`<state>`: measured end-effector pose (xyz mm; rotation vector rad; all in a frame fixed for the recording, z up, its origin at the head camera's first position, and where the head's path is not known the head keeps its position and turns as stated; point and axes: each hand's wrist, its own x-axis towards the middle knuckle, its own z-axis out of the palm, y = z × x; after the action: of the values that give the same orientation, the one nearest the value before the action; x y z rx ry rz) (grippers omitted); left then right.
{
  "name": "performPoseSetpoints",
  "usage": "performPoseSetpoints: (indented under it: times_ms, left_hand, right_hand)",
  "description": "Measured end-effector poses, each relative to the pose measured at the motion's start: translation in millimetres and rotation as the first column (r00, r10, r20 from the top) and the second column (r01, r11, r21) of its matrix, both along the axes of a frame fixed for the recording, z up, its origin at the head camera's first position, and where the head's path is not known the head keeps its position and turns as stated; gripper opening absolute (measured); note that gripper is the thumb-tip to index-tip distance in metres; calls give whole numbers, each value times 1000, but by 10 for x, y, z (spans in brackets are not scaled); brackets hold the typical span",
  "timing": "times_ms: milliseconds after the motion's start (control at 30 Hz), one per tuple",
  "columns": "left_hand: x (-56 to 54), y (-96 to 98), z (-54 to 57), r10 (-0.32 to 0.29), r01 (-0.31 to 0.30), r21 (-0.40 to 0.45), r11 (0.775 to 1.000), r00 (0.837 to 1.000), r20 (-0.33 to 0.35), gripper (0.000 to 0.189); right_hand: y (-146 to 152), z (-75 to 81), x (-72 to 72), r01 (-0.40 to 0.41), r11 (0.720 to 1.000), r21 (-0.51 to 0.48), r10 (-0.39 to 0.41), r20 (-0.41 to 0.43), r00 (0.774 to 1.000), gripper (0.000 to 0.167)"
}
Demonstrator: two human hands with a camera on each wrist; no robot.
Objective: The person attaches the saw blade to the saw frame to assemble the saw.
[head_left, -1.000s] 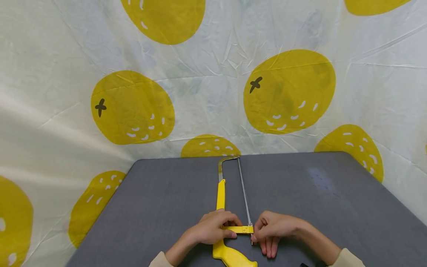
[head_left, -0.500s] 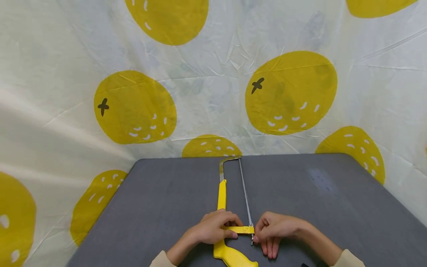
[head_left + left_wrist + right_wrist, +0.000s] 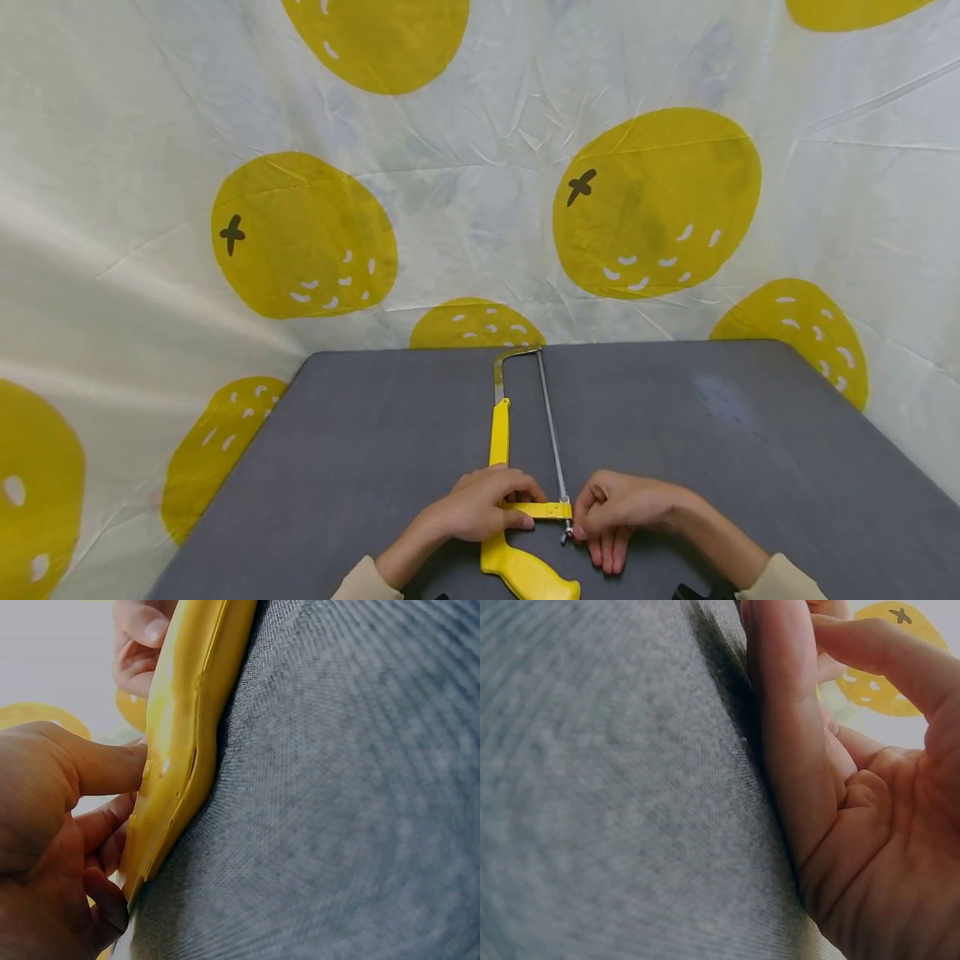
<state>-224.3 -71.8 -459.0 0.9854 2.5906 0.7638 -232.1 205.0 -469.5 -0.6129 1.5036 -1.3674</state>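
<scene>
White cloth point(image 3: 465, 217) printed with big yellow fruit point(image 3: 660, 208) hangs beyond a grey worktop point(image 3: 375, 433). On it, as I look over, a yellow hacksaw point(image 3: 498, 437) lies lengthwise, handle point(image 3: 528, 573) toward the person, blade point(image 3: 551, 425) to the right. The left hand point(image 3: 483, 504) grips it, thumb and fingers bent round the frame. The right hand point(image 3: 622, 510) has thumb and forefinger drawn together beside the small metal nut point(image 3: 567, 535); whether they pinch it, I can't tell.
</scene>
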Motion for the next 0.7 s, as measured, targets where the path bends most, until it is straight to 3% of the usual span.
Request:
performPoseSetpoints:
  times_ms: [333,567,700]
  left_hand:
    - [-18,-11,-8,-11,10,-8,1000,1000,-16,20]
    - [-28,-22,-37,-10,10,-7,1000,1000,-1,20]
    - [-22,-18,-31,-11,11,-6,1000,1000,0,20]
  right_hand:
    - [-3,-18,-12,-11,1000,-8,11,-28,1000,38]
    - [-5,-18,-4,0,1000,-5,0,-14,1000,19]
    - [-3,-15,6,5,1000,-6,-5,-15,1000,19]
